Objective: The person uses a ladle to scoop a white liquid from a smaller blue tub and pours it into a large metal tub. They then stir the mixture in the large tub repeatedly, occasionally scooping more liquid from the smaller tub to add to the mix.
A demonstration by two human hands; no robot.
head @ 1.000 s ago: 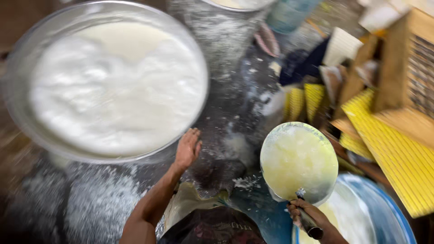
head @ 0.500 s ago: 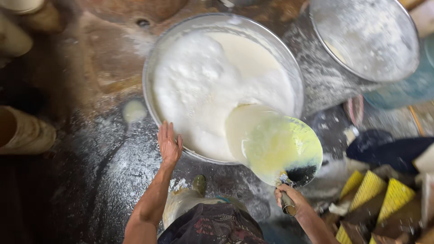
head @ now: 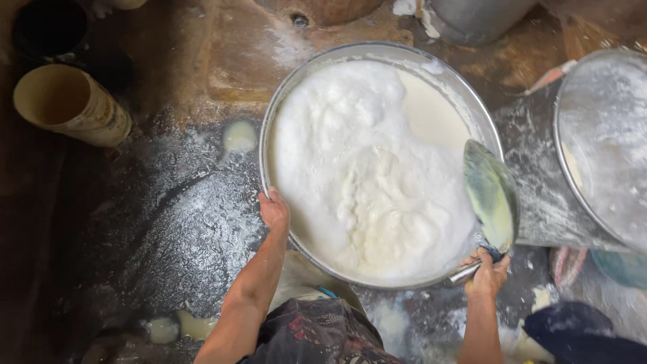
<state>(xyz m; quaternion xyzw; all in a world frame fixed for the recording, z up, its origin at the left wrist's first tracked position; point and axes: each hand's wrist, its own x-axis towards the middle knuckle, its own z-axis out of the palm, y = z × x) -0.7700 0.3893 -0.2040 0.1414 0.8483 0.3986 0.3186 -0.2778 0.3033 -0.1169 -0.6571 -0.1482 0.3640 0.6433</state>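
A wide metal basin [head: 278,121] full of foamy white liquid fills the middle of the view. My left hand [head: 274,210] rests on its near-left rim, fingers over the edge. My right hand [head: 486,271] grips the handle of a round pale-green ladle pan [head: 490,194], which is tipped on edge over the basin's right rim, its inside coated with white liquid.
A second metal basin [head: 593,135] with white residue stands at the right. A yellowish bucket [head: 74,104] lies on its side at the upper left. The dark wet floor [head: 175,229] has white splashes and puddles. A dark blue object [head: 579,330] sits at the lower right.
The view has swung onto the big basin. My left hand went from the wet floor to the basin's rim. My right hand carried the ladle pan over and tipped it on edge.
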